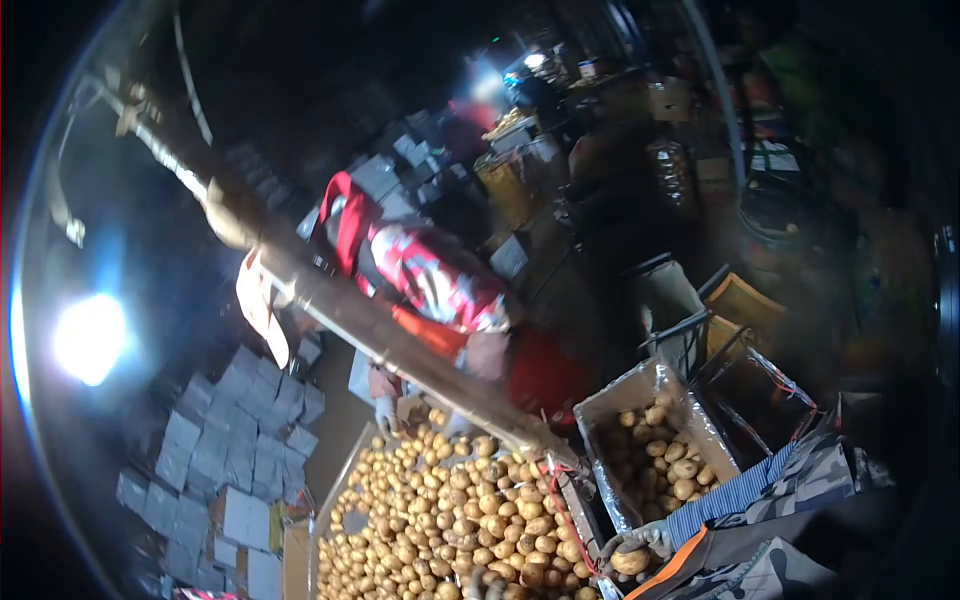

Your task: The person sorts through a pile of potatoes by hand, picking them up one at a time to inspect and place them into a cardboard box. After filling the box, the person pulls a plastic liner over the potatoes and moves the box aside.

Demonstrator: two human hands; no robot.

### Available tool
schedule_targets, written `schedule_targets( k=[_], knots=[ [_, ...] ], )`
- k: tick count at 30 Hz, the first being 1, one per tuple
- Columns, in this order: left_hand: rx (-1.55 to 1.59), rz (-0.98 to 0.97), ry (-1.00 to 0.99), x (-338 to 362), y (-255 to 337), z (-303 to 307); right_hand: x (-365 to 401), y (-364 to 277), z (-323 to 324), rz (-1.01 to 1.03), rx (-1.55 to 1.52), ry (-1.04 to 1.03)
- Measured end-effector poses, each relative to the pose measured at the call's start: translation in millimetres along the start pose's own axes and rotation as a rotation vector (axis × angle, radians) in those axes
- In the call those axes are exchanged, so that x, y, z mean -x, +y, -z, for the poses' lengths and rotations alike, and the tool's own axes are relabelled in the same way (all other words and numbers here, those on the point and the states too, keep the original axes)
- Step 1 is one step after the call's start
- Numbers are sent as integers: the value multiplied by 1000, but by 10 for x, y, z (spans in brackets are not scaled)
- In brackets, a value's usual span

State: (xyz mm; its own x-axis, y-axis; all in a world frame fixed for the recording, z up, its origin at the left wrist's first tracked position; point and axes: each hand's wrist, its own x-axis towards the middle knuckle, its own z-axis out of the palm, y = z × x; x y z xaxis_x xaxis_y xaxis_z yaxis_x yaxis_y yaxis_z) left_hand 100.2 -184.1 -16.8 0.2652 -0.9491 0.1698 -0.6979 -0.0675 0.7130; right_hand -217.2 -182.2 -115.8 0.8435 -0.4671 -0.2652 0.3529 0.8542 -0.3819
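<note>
My gloved right hand [650,541], below a blue ribbed cuff and camouflage sleeve, has its fingers around a potato [630,561] beside the near corner of a lined box [612,487]. Potatoes [677,467] fill part of that box. At the bottom edge, my gloved left hand [487,584] is among the loose potatoes [455,505] spread over a wide sorting surface. Only its fingers show, and the frame's edge cuts off the rest; I cannot tell whether it grips one.
A thick pole [370,325] slants across the view above the potatoes. Across the surface, a person in a red patterned top [440,275] leans over with gloved hands at the potatoes. Stacked grey boxes [230,430] stand left; crates [745,310] stand beyond the lined box.
</note>
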Motion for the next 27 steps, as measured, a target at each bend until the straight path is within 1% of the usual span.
schedule_targets(
  k=[2,4,7,9,10,11,12,13,14,16,17,18,20,25,27],
  knots=[
    [303,73,-118,276,548,-231,149,-13,126,48,-6,30],
    [565,158,-272,588,936,-472,268,-6,259,95,-21,48],
    [852,311,-483,1020,1266,-754,431,33,449,156,-55,61],
    [932,406,-579,1215,1334,-877,534,-7,504,231,-93,5],
    [927,418,-614,1302,1315,-921,646,-105,420,294,-133,-49],
    [811,276,-638,1321,1154,-1001,828,-227,259,367,-203,-102],
    [695,132,-662,1295,969,-1157,873,-294,415,402,-135,-24],
    [1155,383,-720,1360,917,-1305,1022,-342,363,437,-200,50],
    [1227,294,-761,1346,990,-1311,1109,-426,416,435,-137,110],
    [1232,386,-796,1345,1108,-1269,1350,-446,408,451,-263,204],
    [1204,404,-768,1343,1134,-1289,1407,-472,398,467,-289,221],
    [1156,364,-778,1344,1166,-1296,1440,-506,397,473,-299,216],
    [1135,428,-817,1338,1131,-1345,1497,-546,361,493,-310,218],
    [1072,325,-761,1293,1183,-1355,1530,-643,320,525,-318,229],
    [1138,361,-791,1284,1176,-1319,1537,-666,307,529,-319,236]
  ],
)
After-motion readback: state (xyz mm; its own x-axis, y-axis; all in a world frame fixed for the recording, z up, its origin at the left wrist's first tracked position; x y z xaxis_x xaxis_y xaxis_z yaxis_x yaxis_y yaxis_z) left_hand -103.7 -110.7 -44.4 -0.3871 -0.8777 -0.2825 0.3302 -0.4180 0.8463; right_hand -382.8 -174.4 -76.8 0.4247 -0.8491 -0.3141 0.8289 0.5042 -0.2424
